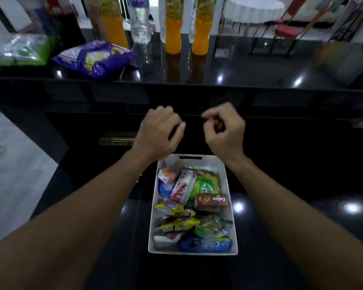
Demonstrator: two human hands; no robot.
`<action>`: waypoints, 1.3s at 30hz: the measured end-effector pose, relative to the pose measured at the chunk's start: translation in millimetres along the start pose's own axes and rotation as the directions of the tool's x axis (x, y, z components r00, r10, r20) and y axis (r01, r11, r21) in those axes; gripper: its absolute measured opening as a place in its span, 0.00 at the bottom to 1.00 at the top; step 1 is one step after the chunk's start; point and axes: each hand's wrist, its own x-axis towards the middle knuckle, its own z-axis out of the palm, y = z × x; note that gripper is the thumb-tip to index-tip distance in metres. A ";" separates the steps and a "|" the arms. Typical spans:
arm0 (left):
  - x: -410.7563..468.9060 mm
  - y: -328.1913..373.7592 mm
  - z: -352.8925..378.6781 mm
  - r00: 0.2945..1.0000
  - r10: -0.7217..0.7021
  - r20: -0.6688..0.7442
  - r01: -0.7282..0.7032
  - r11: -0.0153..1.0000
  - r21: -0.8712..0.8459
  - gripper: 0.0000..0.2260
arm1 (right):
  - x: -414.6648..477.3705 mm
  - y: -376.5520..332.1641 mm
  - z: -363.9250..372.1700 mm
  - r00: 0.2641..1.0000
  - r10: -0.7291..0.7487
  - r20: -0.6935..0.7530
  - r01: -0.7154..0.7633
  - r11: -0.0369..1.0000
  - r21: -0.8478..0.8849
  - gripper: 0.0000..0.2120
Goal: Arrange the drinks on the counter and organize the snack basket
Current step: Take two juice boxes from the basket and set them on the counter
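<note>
This looks like a serving bar in a function hall or eatery. Orange drink bottles (173, 28), a water bottle (140, 21) and snack bags (92, 58) line a glossy black counter (260, 65). Beyond it stand a white-clothed round table (252, 9) and a red-cushioned chair (285, 31).

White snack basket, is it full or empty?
Full: snack packets cover the white basket end to end, a brown box among them.
</note>
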 end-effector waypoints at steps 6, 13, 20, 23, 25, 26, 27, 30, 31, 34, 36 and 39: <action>-88.6 -0.7 56.5 0.860 -0.256 0.441 0.328 0.940 -0.095 0.09 | -105.8 29.8 15.6 0.550 0.617 0.563 -0.440 0.787 -0.433 0.06; -108.8 -6.9 102.8 0.512 -0.433 0.742 0.724 0.683 -0.100 0.24 | -128.5 40.2 36.0 0.392 0.733 0.555 -0.456 0.679 -0.575 0.12; -92.3 -15.2 137.9 0.278 -0.491 0.826 0.659 0.723 0.208 0.25 | -134.5 48.5 51.1 0.321 0.768 0.554 -0.536 0.629 -0.562 0.16; -86.8 -16.6 149.5 0.225 -0.508 0.832 0.625 0.730 0.276 0.24 | -138.2 50.8 55.8 0.313 0.770 0.556 -0.546 0.625 -0.559 0.11; -83.0 -16.5 155.5 0.191 -0.518 0.833 0.633 0.714 0.299 0.22 | -139.4 52.6 58.3 0.314 0.782 0.538 -0.565 0.610 -0.556 0.11; -81.2 -16.3 157.7 0.175 -0.521 0.836 0.640 0.705 0.306 0.22 | -139.6 53.7 59.7 0.307 0.793 0.526 -0.583 0.594 -0.555 0.14; -79.5 -16.7 159.4 0.159 -0.519 0.840 0.646 0.698 0.309 0.22 | -139.8 55.0 61.1 0.295 0.805 0.515 -0.600 0.576 -0.556 0.16; -75.9 -19.1 159.0 0.145 -0.519 0.843 0.676 0.673 0.299 0.19 | -139.2 54.7 65.9 0.269 0.837 0.476 -0.635 0.526 -0.565 0.23; -75.5 -20.4 158.2 0.139 -0.522 0.842 0.694 0.658 0.293 0.20 | -138.9 54.1 67.4 0.266 0.843 0.467 -0.641 0.517 -0.567 0.25; -73.8 -22.5 151.7 0.140 -0.542 0.829 0.769 0.587 0.254 0.23 | -137.3 51.4 68.0 0.259 0.860 0.439 -0.680 0.485 -0.550 0.31; -71.0 -25.4 144.1 0.189 -0.581 0.791 0.785 0.574 0.234 0.25 | -135.3 50.1 65.7 0.258 0.868 0.425 -0.731 0.463 -0.501 0.34; -71.2 -31.5 130.8 0.236 -0.578 0.781 0.797 0.575 0.184 0.26 | -128.7 46.7 59.9 0.278 0.868 0.412 -0.794 0.449 -0.410 0.36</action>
